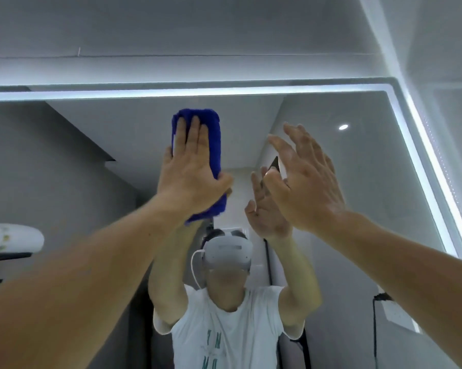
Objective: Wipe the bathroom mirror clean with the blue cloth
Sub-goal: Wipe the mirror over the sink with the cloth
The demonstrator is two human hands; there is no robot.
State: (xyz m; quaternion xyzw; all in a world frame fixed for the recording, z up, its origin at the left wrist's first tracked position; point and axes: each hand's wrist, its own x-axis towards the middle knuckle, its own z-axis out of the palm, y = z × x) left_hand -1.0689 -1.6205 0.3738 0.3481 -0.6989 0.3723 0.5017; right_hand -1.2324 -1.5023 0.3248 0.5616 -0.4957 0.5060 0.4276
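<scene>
Left hand (190, 177) fingers flat, pressing blue cloth (212, 145) on mirror (363, 177); right hand (307, 182) fingers spread, contact unclear.

Cloth (214, 145): is showing a deep, solid blue with no pattern.
Light strip (198, 92): is glowing cold bluish white along the mirror (344, 169) edge.
Wall (171, 35): is showing plain pale grey.
Reflected T-shirt (235, 339): is showing white with teal lettering.
Reflected headset (228, 251): is showing white to light grey.
Cable (375, 328): is showing black against grey.
</scene>
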